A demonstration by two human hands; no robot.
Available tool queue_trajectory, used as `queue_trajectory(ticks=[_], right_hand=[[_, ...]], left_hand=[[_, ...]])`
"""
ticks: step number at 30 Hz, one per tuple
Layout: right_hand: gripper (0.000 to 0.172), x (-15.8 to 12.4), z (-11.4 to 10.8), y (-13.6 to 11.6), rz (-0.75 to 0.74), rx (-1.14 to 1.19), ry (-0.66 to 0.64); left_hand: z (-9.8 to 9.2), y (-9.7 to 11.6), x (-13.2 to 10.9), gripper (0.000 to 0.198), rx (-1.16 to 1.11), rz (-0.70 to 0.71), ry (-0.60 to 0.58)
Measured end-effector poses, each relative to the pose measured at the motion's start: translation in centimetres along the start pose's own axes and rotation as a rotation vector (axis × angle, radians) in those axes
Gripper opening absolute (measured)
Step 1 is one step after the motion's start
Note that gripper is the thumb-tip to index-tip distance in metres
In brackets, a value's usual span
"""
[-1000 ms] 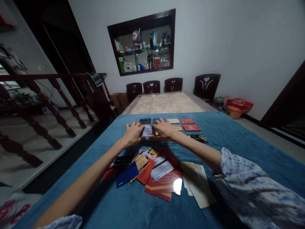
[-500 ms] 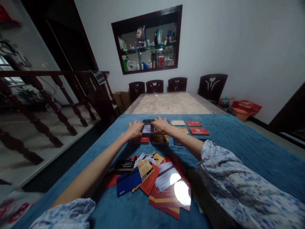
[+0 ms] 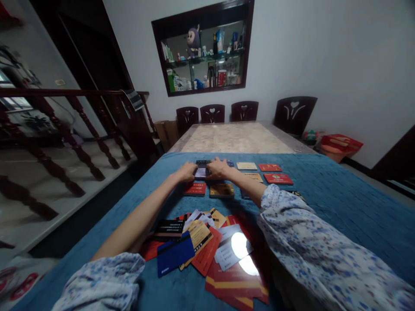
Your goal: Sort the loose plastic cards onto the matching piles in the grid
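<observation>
My left hand [image 3: 186, 172] and my right hand [image 3: 218, 168] grip a pale card stack [image 3: 201, 172] from its two sides, fingers curled at its edges. Behind it lies a dark card stack [image 3: 203, 162], partly hidden. Nearer me are a red card stack [image 3: 196, 188] and a yellow-brown card stack [image 3: 221, 190]. A loose heap of cards spreads between my forearms, with a blue card [image 3: 175, 253], a black card [image 3: 169, 228], white cards [image 3: 228, 252] and large red cards [image 3: 231, 283]. My right forearm hides part of the stacks beside it.
Farther right sit a cream card stack [image 3: 247, 166] and two red ones, the nearer a red card stack [image 3: 278, 179]. A blue cloth [image 3: 327, 207] covers the near part of the table [image 3: 227, 136]. Chairs [image 3: 212, 113] stand at the far end; a wooden railing [image 3: 81, 125] runs left.
My view has shifted slightly. Both hands stay at the pale card stack, and my right arm has drawn in a little, showing more of the yellow-brown stack.
</observation>
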State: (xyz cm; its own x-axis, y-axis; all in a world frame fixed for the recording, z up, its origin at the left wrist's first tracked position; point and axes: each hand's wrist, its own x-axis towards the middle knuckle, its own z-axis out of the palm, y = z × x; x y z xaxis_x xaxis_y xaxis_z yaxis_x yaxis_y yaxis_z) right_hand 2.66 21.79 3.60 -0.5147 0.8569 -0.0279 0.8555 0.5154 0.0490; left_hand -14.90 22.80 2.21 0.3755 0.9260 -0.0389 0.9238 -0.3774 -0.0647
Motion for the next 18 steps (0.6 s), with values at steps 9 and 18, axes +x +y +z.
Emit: queue_trajectory(ticks=[9, 18], right_hand=[[0.041, 0.9, 0.8, 0.3, 0.001, 0.007, -0.057], [0.043, 1.5, 0.9, 0.4, 0.004, 0.018, -0.079]], left_hand=[[0.8, -0.6, 1.1, 0.038, -0.037, 0.003, -0.033], [0.6, -1.4, 1.8, 0.032, -0.100, -0.008, -0.091]])
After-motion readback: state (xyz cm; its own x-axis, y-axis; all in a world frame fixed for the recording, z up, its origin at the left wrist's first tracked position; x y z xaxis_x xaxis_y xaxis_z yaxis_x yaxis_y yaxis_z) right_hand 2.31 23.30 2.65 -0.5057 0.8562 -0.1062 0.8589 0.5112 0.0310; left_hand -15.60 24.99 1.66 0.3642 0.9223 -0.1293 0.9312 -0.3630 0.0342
